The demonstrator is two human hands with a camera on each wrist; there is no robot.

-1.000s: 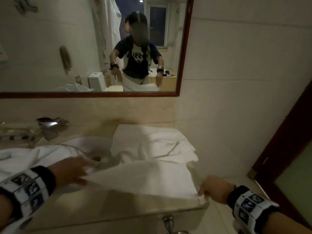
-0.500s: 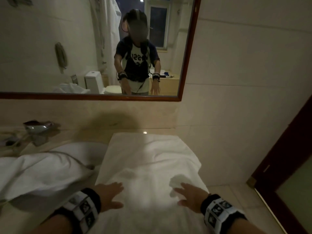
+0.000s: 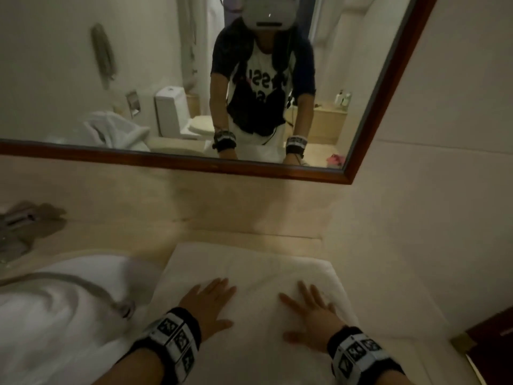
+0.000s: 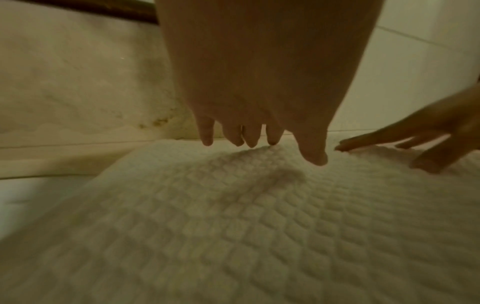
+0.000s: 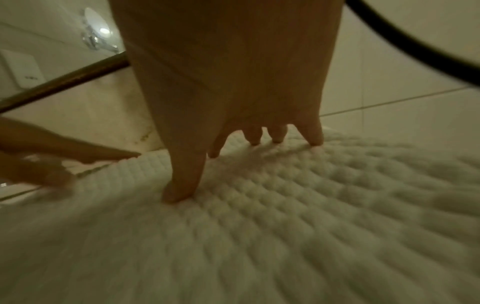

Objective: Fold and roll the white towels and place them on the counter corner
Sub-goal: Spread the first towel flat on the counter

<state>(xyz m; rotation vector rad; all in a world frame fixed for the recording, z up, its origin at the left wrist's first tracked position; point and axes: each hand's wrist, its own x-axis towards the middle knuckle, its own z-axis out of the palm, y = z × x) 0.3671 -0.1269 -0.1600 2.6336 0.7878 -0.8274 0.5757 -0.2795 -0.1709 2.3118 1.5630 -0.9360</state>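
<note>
The white towel (image 3: 249, 276) lies flat on the right end of the tabletop (image 3: 249, 232), close to the corner where the side wall meets the mirror wall, its long axis running from the near edge away toward the mirror. Both the left hand (image 3: 206, 304) and the right hand (image 3: 311, 312) rest on it palm down with fingers straight and spread, gripping nothing, side by side near its middle. The towel stretches beyond the fingertips, so the coming fold or roll probably runs along that axis; a second, bunched towel (image 3: 55, 309) lies to the left, nearer the left hand.
</note>
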